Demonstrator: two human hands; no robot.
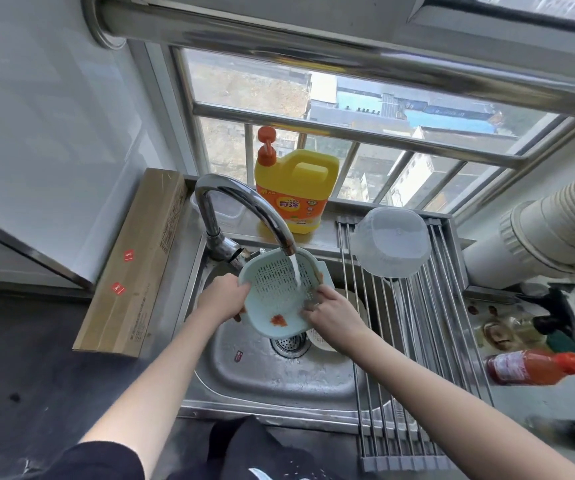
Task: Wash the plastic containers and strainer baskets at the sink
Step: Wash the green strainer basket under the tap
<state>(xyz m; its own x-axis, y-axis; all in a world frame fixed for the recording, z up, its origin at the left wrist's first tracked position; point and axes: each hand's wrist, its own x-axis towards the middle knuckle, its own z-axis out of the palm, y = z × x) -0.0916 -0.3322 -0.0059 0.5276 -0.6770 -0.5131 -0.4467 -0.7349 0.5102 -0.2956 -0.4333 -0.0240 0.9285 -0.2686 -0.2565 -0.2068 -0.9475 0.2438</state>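
A pale blue strainer basket is tilted under the running tap, with water falling into it. A red smear sits near its lower rim. My left hand grips the basket's left rim. On the right rim rests my right hand, with its fingers inside the basket. A clear plastic container lies upside down on the roll-up drying rack. Another white strainer lies in the sink, mostly hidden under my right hand.
A yellow dish soap jug stands on the sill behind the tap. A long cardboard box leans left of the sink. A red sauce bottle, other bottles and a stack of paper cups crowd the right counter.
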